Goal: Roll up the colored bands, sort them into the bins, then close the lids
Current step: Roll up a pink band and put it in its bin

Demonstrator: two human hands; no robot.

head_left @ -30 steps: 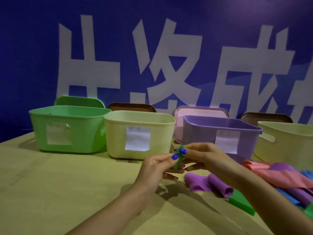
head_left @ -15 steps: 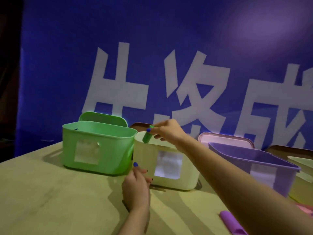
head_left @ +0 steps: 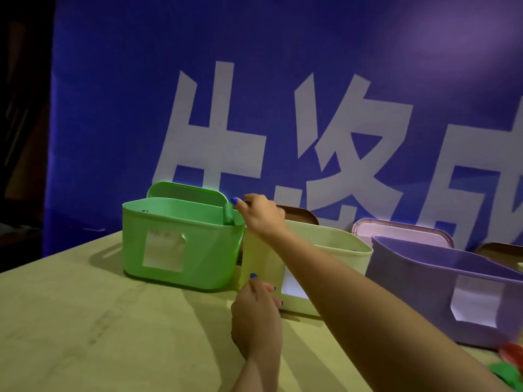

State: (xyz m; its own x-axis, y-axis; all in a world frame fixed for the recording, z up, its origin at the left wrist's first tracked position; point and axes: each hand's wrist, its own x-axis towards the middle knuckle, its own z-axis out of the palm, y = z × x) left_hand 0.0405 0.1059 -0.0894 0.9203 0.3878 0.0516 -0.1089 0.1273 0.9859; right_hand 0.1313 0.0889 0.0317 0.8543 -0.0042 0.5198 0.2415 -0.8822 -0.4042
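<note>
**Green roll going over the rim of the green bin**

We are reaching far out with our right hand [head_left: 261, 215], and its fingers are pinching the rolled green band [head_left: 228, 213] at the top, so the roll is hanging upright at the right corner of the green bin [head_left: 181, 250], at about 10 o'clock from our chest. The lower end of the roll is dipping just inside the rim, with the green lid [head_left: 186, 190] standing propped behind at 12 o'clock of the bin.

Our left hand [head_left: 256, 315] is resting low on the counter [head_left: 85, 321], fingers loosely curled and holding nothing, just in front of the cream bin [head_left: 305, 267], which sits at 3 o'clock of the green one. Whether a fingertip is touching the cream wall, we cannot tell.

To do this well, we are wanting the roll carried a little further toward 9 o'clock, clear of the corner, before the pinch is let go; a drop right at the rim is likely to catch the edge or tip toward the cream bin. Letting go low inside should keep the roll from springing open. The purple bin [head_left: 441, 290] is waiting at 3 o'clock, lids all off yet.
</note>
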